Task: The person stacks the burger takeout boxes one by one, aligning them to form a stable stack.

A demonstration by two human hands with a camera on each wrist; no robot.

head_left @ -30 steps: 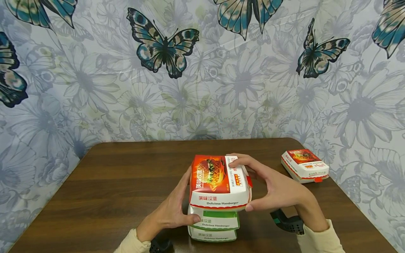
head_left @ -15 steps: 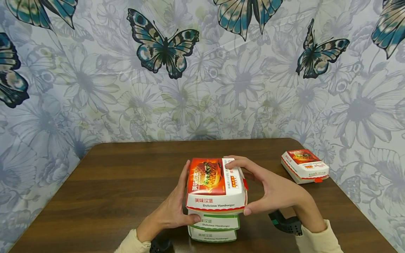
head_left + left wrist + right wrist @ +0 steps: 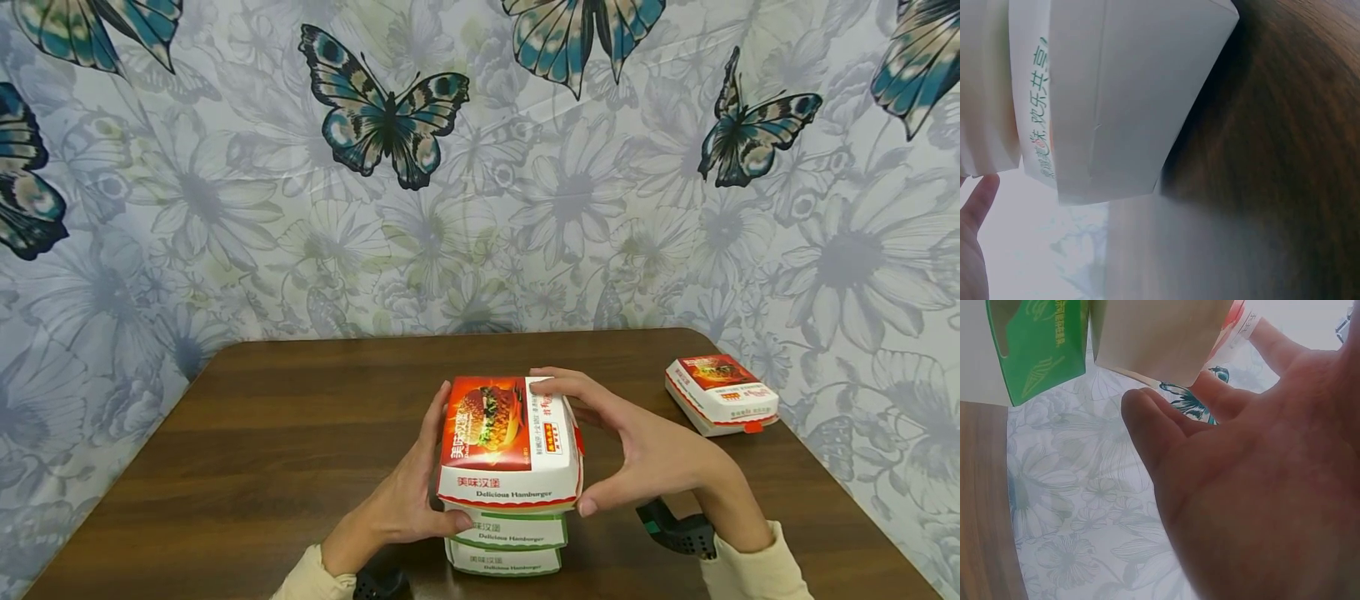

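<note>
Three hamburger boxes stand in a stack near the table's front. The red-and-white hamburger box [image 3: 487,442] is uppermost, with a burger picture on its lid. My right hand [image 3: 660,454] grips it by its right side, thumb at the front corner, fingers over the top and far edge. Beneath it sit the upper green-and-white hamburger box [image 3: 521,531] and the lower green-and-white box [image 3: 513,561]. My left hand [image 3: 405,492] holds the upper green one, thumb on its front, fingers along its left. In the right wrist view, a gap shows between the red box's underside [image 3: 1154,344] and a green flap [image 3: 1047,350].
Another red-and-white hamburger box [image 3: 722,393] lies near the right edge of the brown wooden table [image 3: 262,442]. Behind the table hangs a floral cloth with butterflies [image 3: 390,108]. Dark straps [image 3: 678,529] circle the wrists.
The red hamburger box has shifted slightly left and down with my right hand, over the green boxes. My left hand stays nearly still.
</note>
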